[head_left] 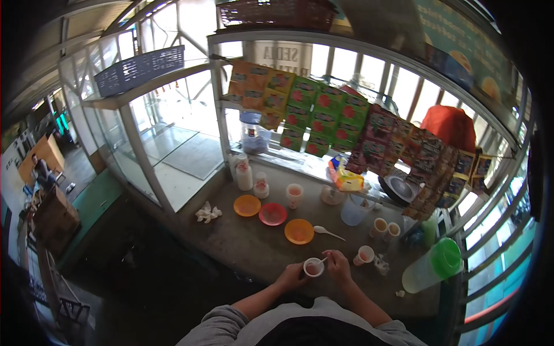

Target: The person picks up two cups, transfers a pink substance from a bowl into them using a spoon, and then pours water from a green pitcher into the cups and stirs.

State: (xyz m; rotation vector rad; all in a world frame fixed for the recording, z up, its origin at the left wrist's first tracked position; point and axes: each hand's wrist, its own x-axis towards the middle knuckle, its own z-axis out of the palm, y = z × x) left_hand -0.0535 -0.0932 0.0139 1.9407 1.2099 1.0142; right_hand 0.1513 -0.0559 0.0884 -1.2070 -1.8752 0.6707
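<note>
My left hand (292,277) is wrapped around a small white cup (313,267) with reddish contents, close to my body at the counter's near edge. A light-coloured spoon (323,260) dips into this cup, pinched in my right hand (338,267). To the right of that hand stands a similar cup (364,255), also with reddish contents. Beyond my hands lie an orange plate (299,232) and a white spoon (329,233). A red plate (272,214) and a second orange plate (247,206) are farther left.
A pitcher with a green lid (446,258) stands at the right. Farther back are a clear jug (353,210), two brown-looking cups (379,227), another cup (294,196) and stacked cups (244,176). Crumpled tissue (208,213) lies left. Sachet strips (326,118) hang above.
</note>
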